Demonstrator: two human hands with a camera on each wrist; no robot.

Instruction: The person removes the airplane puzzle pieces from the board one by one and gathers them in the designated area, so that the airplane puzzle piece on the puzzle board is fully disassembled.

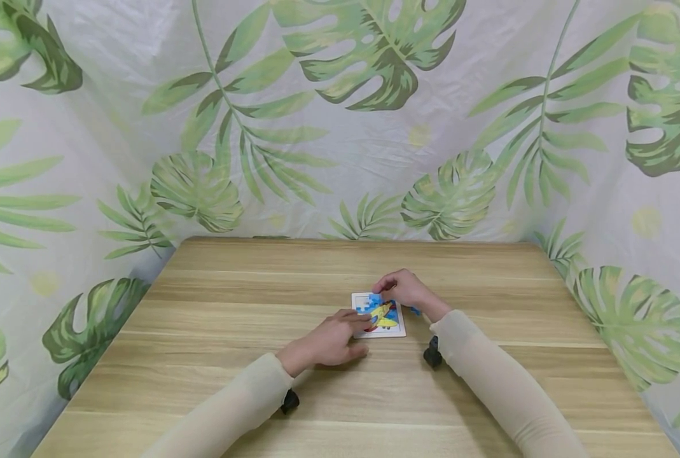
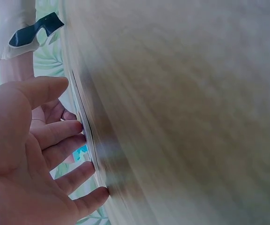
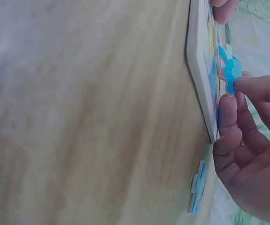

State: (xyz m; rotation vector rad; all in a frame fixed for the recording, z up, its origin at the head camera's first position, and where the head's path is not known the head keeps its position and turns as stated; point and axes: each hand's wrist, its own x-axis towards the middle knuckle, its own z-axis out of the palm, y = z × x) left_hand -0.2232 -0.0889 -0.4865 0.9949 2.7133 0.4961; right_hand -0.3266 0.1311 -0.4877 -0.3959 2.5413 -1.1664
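A small jigsaw puzzle board (image 1: 395, 334) with a white border lies on the table, showing a yellow and red airplane on blue. Its upper left part is pale, without blue pieces. My left hand (image 1: 334, 337) rests with extended fingers on the board's left side; the left wrist view shows those fingers (image 2: 76, 178) spread and slightly bent. Over the upper right of the board, my right hand (image 1: 405, 288) pinches a blue puzzle piece (image 3: 233, 70) between thumb and fingertips. The piece is tilted up against the board's surface. Another blue puzzle piece (image 3: 198, 187) lies loose beside the board.
The wooden table (image 1: 231, 286) spreads around the board on all sides. A leaf-patterned cloth (image 1: 362, 159) hangs behind it and along both sides. Black wrist devices (image 1: 433, 353) sit under both sleeves, close to the tabletop.
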